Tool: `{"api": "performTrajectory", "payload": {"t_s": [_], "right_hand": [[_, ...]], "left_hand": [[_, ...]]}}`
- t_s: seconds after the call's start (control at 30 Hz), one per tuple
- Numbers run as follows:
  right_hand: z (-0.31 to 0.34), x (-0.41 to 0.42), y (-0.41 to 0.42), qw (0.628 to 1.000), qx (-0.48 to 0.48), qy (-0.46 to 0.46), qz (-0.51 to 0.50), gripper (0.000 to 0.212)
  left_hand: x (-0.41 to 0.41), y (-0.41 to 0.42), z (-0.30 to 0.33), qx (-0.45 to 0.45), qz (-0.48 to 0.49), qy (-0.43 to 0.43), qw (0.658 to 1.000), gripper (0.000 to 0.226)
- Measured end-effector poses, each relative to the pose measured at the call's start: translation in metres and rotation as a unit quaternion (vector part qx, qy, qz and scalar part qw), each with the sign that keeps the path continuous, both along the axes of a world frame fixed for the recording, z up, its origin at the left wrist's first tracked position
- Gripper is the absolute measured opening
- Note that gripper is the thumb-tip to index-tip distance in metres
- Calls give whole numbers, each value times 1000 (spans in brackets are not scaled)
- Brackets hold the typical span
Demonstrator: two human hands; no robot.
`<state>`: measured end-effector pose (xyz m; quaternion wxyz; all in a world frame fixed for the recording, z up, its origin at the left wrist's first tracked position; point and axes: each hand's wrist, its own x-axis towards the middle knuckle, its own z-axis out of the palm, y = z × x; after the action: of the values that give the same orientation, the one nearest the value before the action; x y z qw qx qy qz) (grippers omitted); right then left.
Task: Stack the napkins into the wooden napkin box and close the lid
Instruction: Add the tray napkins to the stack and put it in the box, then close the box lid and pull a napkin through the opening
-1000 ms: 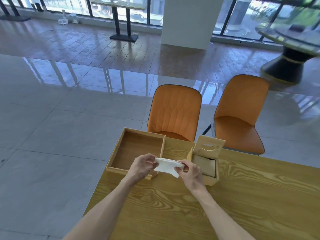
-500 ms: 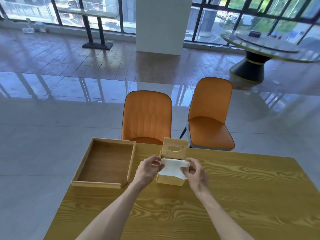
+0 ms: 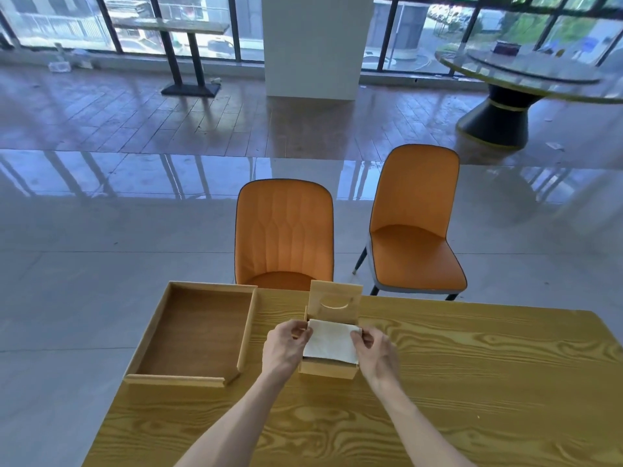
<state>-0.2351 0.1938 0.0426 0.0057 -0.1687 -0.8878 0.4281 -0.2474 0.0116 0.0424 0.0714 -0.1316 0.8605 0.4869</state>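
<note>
**Napkin going into the box, lid not yet closed**

One white napkin (image 3: pixel 332 342) lies across the open top of the small wooden napkin box (image 3: pixel 328 368), which stands on the bench (image 3: pixel 472 382) near its far edge. The left hand (image 3: pixel 286 347) pinches the napkin's left edge between thumb and fingers, and the right hand (image 3: pixel 374 353) pinches its right edge the same way, so both hands are closed on the one napkin. It looks level with the box rim rather than pressed down inside; whether other napkins lie beneath it cannot be told, though a darker band shows under its near edge.

The box lid (image 3: pixel 335 303) stands upright at the back, hinged open, with a curved slot cut in it. To the left, just beside the box, sits a shallow wooden tray (image 3: pixel 148 345) with nothing in it.

As a judgement: the stacking seems close to done, since no loose napkins show on the bench or in the tray. What is left is to let go of this napkin, settle it flat, and fold the lid down.

Count: one napkin visible, one box, one lid, one tray, two orange chairs (image 3: pixel 285 230) beyond the bench.
</note>
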Motion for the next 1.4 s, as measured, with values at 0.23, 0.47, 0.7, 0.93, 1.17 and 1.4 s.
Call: {"api": "performTrajectory", "payload": {"t_s": [0.23, 0.47, 0.7, 0.93, 1.17, 1.4], "right_hand": [[-15, -8, -2, 998, 59, -30, -11, 29], [-20, -17, -7, 996, 85, -37, -8, 28], [-22, -22, -7, 998, 60, -25, -21, 29], [-17, -29, 6, 999, -11, -27, -22, 28], [49, -67, 21, 980, -142, -89, -105, 62], [75, -86, 14, 914, -254, -311, -51, 87]], "left_hand": [[-7, 7, -7, -67, -1, -8, 998, 23], [-13, 6, -12, -80, 12, -8, 997, 14], [-22, 7, -16, -65, -2, -20, 998, 14], [-31, 3, -6, 23, -4, -94, 995, 26], [-78, -5, 58, 158, 40, -220, 962, 71], [-89, 16, 86, 185, 15, -273, 944, 80]]}}
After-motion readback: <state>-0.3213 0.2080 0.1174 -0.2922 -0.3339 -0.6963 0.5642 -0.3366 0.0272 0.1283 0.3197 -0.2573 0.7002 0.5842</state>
